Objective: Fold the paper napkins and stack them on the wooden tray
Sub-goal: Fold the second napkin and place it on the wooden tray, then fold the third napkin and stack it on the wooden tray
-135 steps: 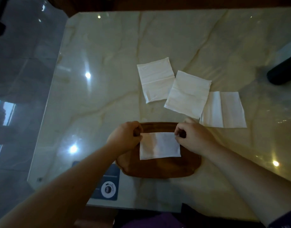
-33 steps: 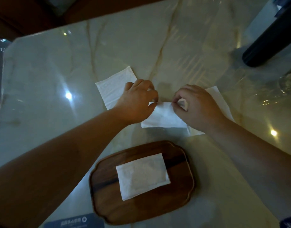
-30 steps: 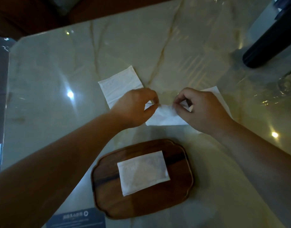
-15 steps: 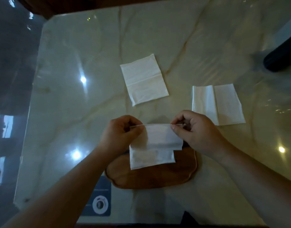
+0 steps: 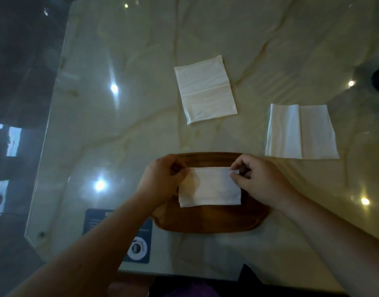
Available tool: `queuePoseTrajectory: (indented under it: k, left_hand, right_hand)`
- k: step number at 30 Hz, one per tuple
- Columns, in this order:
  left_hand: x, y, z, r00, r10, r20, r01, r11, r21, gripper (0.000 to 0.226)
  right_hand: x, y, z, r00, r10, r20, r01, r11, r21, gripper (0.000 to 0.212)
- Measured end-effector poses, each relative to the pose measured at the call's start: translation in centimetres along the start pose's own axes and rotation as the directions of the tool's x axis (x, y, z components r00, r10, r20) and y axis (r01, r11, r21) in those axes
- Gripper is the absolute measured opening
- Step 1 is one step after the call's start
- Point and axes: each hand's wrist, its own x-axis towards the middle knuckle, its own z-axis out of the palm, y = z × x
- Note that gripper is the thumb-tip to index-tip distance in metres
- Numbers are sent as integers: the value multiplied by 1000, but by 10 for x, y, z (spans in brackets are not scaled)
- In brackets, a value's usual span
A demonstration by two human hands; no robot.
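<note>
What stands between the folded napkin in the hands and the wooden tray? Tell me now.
Nothing foreign does. The left hand and right hand pinch the folded napkin right over the wooden tray. Only the lower napkin's edge, where this one belongs, peeks out beneath it.

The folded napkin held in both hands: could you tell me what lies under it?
The wooden tray lies under the folded napkin. A second paper edge shows beneath; whether it is another napkin is hidden.
</note>
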Motion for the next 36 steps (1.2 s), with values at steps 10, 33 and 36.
queuePoseTrajectory:
  k: [10, 33, 36]
  left_hand:
    - [6, -5, -4, 968, 252, 14, -236, 885, 400, 14]
    - [190, 62, -88, 883, 463, -80, -349, 760, 548, 23]
    - [215, 68, -91, 888, 454, -74, -340, 757, 558, 29]
  right_hand:
    - [7, -12, -5, 986, -168, 6, 161, 934, -319, 14]
    - [149, -53, -72, 958, -111, -263, 8, 931, -364, 14]
    - [178, -59, -85, 959, -131, -252, 11, 903, -429, 16]
